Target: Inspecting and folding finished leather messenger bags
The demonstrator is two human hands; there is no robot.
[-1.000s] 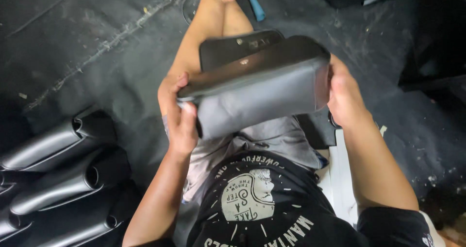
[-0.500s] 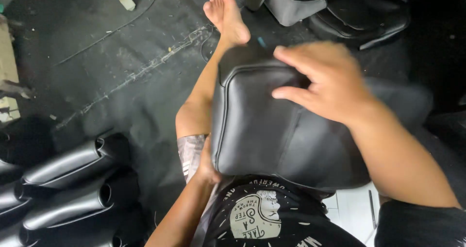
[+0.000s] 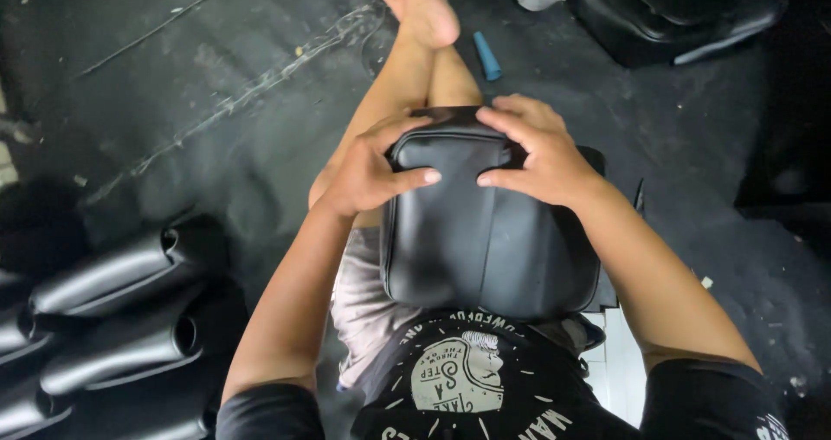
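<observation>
Both hands palm-down on one black padded seat cover [image 3: 485, 232] lying across the lap. Left hand [image 3: 368, 170] and right hand [image 3: 537, 153] press its far edge, fingers spread, thumbs nearly meeting. Half a second ago only the right hand was on top. Three rolled black covers [image 3: 121, 310] on floor at left; one blue tube [image 3: 487, 57] by the foot.

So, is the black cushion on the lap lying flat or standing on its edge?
Lying flat: the black cushion rests broad side up across the lap, with the left hand and right hand pressing its far end.
</observation>
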